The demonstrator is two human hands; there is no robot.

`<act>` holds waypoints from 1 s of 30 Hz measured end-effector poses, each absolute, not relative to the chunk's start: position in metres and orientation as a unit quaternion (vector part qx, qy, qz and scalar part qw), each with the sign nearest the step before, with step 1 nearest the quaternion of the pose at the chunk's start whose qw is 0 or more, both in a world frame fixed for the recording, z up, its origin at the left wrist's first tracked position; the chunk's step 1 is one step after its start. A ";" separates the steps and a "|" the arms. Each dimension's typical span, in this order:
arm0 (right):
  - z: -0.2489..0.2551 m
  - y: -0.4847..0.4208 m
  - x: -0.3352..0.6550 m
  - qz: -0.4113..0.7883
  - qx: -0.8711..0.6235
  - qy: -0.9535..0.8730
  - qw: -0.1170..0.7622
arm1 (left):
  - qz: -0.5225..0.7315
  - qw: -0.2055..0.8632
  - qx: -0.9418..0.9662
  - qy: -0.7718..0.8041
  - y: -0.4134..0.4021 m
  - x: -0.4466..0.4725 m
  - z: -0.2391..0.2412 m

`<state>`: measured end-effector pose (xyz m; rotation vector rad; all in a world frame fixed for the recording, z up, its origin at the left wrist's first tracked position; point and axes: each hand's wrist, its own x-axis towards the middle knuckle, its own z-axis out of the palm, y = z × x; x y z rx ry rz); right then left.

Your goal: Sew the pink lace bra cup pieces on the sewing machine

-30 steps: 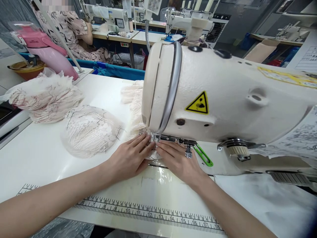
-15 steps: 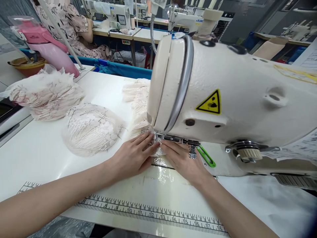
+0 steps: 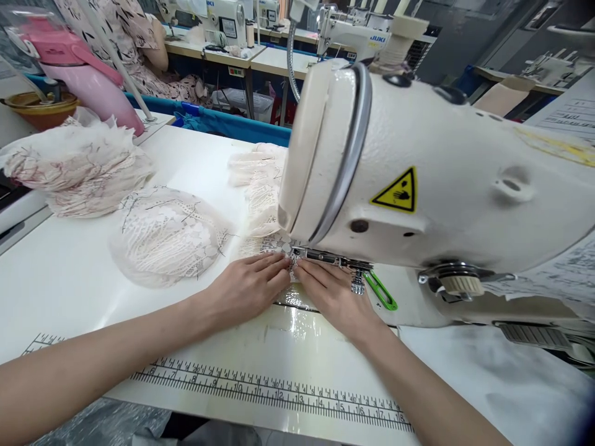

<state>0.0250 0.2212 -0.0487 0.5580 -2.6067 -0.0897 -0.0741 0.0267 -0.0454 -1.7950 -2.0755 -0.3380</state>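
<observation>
A strip of cream lace fabric (image 3: 266,207) runs under the head of a white sewing machine (image 3: 418,148). At its near end, below the presser foot, my left hand (image 3: 251,285) has its fingers bunched together on the lace, its thumb mostly hidden. Just across from it, my right hand (image 3: 334,297) grips the lace edge with closed fingers, partly behind the metal attachment (image 3: 332,258) by the needle. The fingertips of both hands almost meet. A green thread snipper (image 3: 382,291) lies to the right of my right hand.
A lace cup piece (image 3: 171,238) with loose threads lies left, and a heap of lace pieces (image 3: 88,167) sits behind it. A pink bottle (image 3: 83,80) stands at the back left. Printed ruler marks (image 3: 279,396) line the table's front. A person (image 3: 134,49) sits beyond.
The fingers of my left hand have drawn together and both hands have come slightly nearer to me. More lace shows left of the presser foot. The view has shifted a little.
</observation>
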 end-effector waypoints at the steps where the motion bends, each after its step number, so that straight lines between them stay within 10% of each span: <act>1: -0.050 0.220 0.025 -0.033 0.207 -0.949 0.235 | -0.118 0.183 -0.634 -0.742 0.026 -0.074 -0.045; 30: -0.050 0.203 0.021 0.094 0.200 -0.933 0.284 | -0.116 0.134 -0.629 -0.757 0.017 -0.085 -0.047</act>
